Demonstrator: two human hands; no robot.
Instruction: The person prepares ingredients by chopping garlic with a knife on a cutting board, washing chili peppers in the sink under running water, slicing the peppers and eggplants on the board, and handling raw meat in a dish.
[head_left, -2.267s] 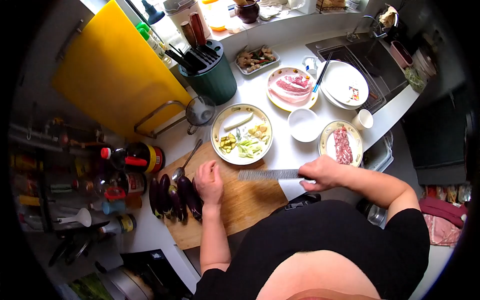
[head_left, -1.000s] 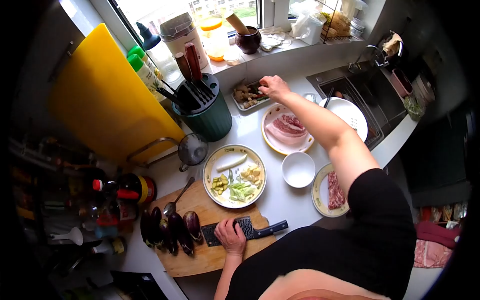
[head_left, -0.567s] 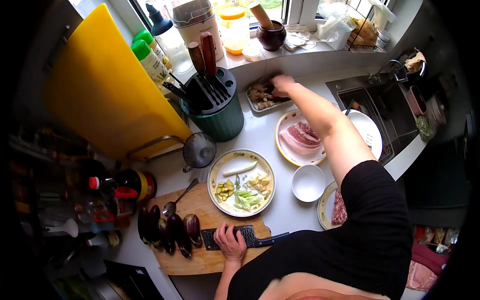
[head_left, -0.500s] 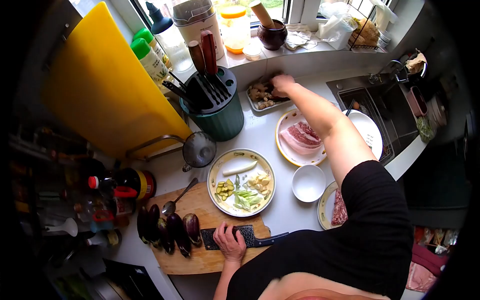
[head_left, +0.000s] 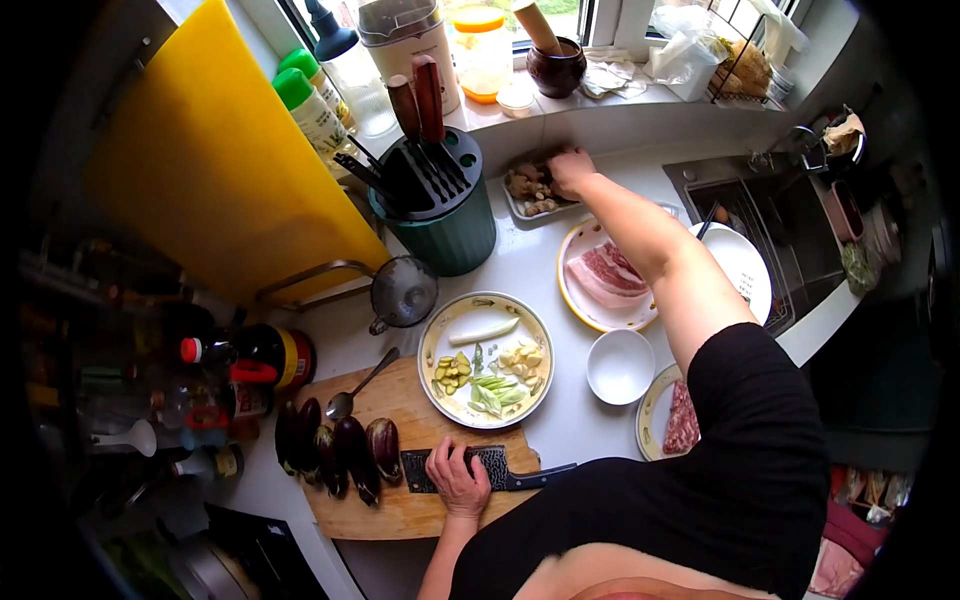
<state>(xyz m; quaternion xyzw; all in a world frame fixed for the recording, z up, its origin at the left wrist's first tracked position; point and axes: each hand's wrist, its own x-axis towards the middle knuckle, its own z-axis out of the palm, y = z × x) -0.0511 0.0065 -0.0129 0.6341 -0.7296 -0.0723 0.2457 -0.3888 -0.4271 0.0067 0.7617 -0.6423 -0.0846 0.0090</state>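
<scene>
My left hand (head_left: 460, 483) lies with fingers spread over the blade of a cleaver (head_left: 490, 466), which rests flat on the wooden cutting board (head_left: 390, 525). Several eggplants (head_left: 352, 455) and a metal spoon (head_left: 360, 385) are on the board's left part. My right arm stretches to the back, where my right hand (head_left: 573, 172) dips with bent fingers into a white tray (head_left: 545, 214) of ginger (head_left: 526, 185). Its fingertips and whatever they grip are hidden. A patterned plate (head_left: 430, 390) behind the board bears a white scallion piece, sliced scallion, garlic and pickle-like slices.
Under my right arm are a plate of meat (head_left: 608, 275), a white bowl (head_left: 620, 367) and another meat plate (head_left: 652, 425). A green knife block (head_left: 440, 235), a glass mug (head_left: 404, 292) and a yellow board (head_left: 220, 150) stand left. The sink (head_left: 765, 220) is right.
The view has shifted slightly. My right hand stays at the ginger tray with its fingers a little differently bent; my left hand still rests on the cleaver.
</scene>
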